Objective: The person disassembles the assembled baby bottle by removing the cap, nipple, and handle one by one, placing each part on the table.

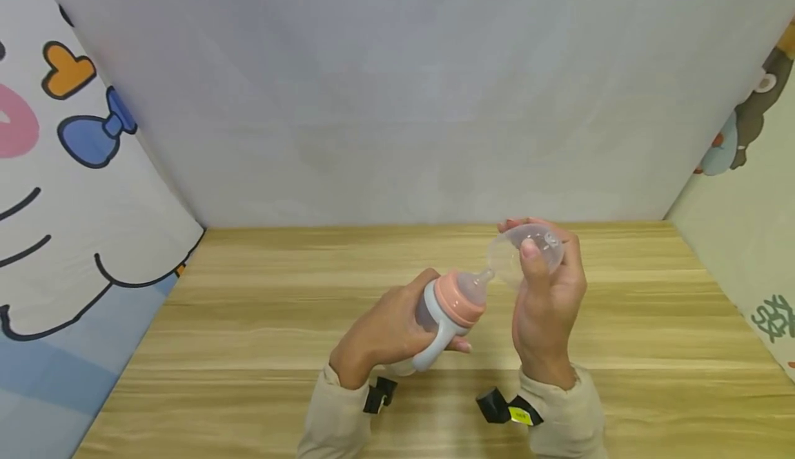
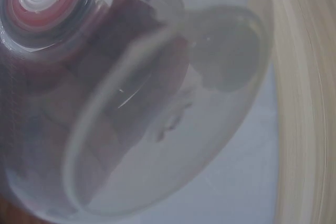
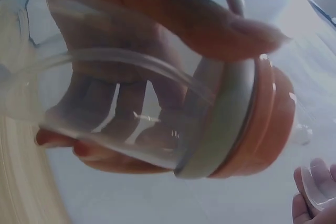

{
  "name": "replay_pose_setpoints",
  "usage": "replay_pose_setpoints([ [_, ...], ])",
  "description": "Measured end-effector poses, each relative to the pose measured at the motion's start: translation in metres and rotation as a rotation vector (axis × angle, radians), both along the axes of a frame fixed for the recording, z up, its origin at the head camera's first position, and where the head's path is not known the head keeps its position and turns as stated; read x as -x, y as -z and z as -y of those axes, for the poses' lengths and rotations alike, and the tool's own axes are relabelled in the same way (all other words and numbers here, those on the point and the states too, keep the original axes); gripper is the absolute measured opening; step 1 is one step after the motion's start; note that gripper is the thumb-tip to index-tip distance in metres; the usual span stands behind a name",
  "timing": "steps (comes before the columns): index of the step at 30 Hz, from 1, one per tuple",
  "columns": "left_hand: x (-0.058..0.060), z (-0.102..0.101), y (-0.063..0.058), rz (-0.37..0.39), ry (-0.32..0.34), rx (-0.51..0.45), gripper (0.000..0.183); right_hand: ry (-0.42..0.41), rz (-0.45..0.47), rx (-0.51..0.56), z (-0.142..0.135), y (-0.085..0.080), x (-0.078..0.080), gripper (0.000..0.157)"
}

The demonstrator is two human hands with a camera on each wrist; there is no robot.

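In the head view my left hand (image 1: 394, 321) grips a baby bottle (image 1: 458, 300) round its body. The bottle lies tilted, with its pink collar and clear teat (image 1: 482, 279) pointing up and right. A pale grey handle (image 1: 435, 345) hangs on its near side. My right hand (image 1: 549, 300) holds a clear domed cap (image 1: 506, 259) between thumb and fingers, close by the teat tip. The left wrist view looks through the clear bottle wall (image 2: 173, 171) at a tube inside. In the right wrist view fingers wrap the transparent bottle body (image 3: 105, 114).
Beneath the hands lies a wood-grain table (image 1: 267, 272). A pale wall (image 1: 397, 100) rises behind its far edge. Cartoon-printed panels stand at the left (image 1: 62, 238) and right (image 1: 745, 238). Black wrist mounts (image 1: 493, 404) sit by the sleeves.
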State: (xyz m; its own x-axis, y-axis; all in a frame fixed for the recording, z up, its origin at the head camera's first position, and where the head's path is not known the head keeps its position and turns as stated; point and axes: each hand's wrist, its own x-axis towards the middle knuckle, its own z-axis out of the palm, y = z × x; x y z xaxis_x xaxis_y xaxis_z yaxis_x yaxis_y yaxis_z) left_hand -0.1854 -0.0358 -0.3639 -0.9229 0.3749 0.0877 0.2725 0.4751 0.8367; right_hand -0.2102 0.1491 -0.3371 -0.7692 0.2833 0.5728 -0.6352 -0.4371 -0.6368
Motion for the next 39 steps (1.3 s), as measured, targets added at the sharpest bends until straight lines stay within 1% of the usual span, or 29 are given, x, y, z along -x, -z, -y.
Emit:
replay_pose_setpoints([
  [5, 0.0, -0.001, 0.0, 0.006, -0.004, 0.018, 0.063, 0.038, 0.026, 0.004, -0.007, 0.001, 0.003, 0.023],
  [11, -0.001, -0.002, 0.001, 0.002, -0.005, 0.019, 0.062, 0.04, 0.053, -0.002, -0.013, 0.002, 0.005, 0.026],
  [17, -0.001, -0.001, 0.002, 0.003, -0.002, 0.01, 0.062, 0.043, 0.096, -0.027, -0.014, 0.003, 0.006, 0.029],
  [27, -0.001, -0.001, 0.003, 0.009, 0.0, 0.003, 0.062, 0.068, 0.133, -0.103, -0.017, 0.007, 0.008, 0.03],
  [34, -0.001, 0.0, 0.003, 0.001, -0.004, 0.015, 0.063, 0.052, 0.125, -0.102, -0.019, 0.007, 0.009, 0.03],
  [39, 0.0, 0.0, 0.002, 0.001, -0.008, 0.022, 0.064, 0.078, 0.13, -0.105, -0.022, 0.008, 0.012, 0.032],
])
